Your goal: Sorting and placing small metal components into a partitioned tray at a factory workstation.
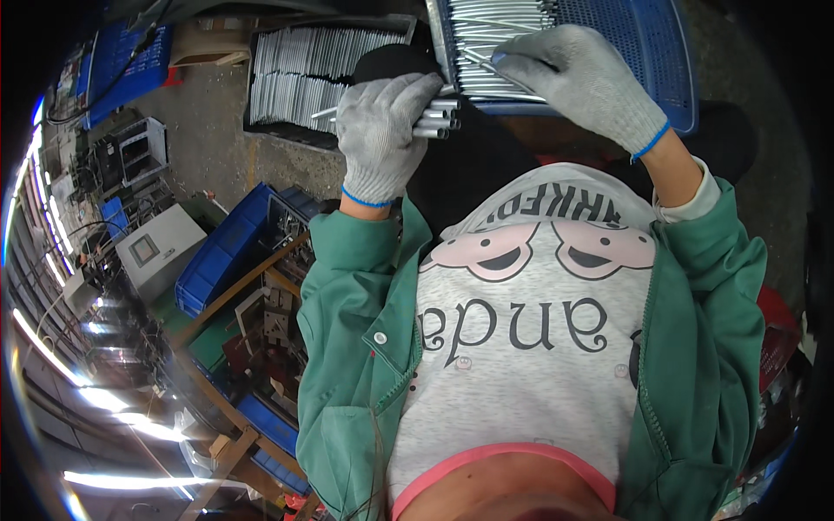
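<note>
My left hand (378, 135), in a grey-white knitted glove, is closed round a small bundle of metal tubes (439, 119). Their hollow ends stick out to the right of the fist, and one thin end shows on its left. The gloved right hand (595, 82) reaches over the blue crate (647, 39), its fingers pinched on a metal tube lying slantwise above the others. Below it, several silvery metal tubes (491, 48) lie side by side in the crate. The right fingertips are partly hidden by the glove.
Left of the blue crate, a black crate (326, 135) holds two rows of similar tubes. My dark-clad knees sit close under both crates. Farther left are a blue bin (221, 252), a grey control box (161, 247) and a wooden-framed bench (234, 300) with metal parts.
</note>
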`<state>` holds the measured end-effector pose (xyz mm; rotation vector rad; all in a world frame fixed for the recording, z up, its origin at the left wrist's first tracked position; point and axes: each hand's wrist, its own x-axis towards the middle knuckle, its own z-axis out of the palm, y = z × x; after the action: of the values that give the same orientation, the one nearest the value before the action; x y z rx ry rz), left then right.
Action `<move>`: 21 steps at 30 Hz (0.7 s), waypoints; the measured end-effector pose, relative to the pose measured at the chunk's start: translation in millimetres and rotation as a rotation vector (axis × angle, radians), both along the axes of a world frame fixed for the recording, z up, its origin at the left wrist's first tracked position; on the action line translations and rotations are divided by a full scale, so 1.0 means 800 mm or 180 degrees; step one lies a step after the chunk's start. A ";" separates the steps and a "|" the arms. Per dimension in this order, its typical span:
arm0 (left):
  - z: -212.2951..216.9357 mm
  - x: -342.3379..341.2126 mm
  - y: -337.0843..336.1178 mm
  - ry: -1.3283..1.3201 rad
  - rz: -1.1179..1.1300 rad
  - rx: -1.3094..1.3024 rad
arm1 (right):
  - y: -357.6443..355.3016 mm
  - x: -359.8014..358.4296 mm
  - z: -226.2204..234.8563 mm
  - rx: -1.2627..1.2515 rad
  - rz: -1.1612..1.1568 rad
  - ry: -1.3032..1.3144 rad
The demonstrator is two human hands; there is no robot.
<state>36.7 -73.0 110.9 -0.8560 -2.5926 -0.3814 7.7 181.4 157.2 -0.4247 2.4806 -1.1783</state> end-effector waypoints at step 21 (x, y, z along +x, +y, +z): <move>-0.135 -0.075 0.090 -0.0735 -0.0197 -0.0486 | 0.073 0.034 -0.103 0.0306 -0.1306 0.0879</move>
<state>-23.0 -0.7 2.8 -0.9989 -2.8429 -0.3189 34.9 240.0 74.6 -0.0502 2.9500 -1.2059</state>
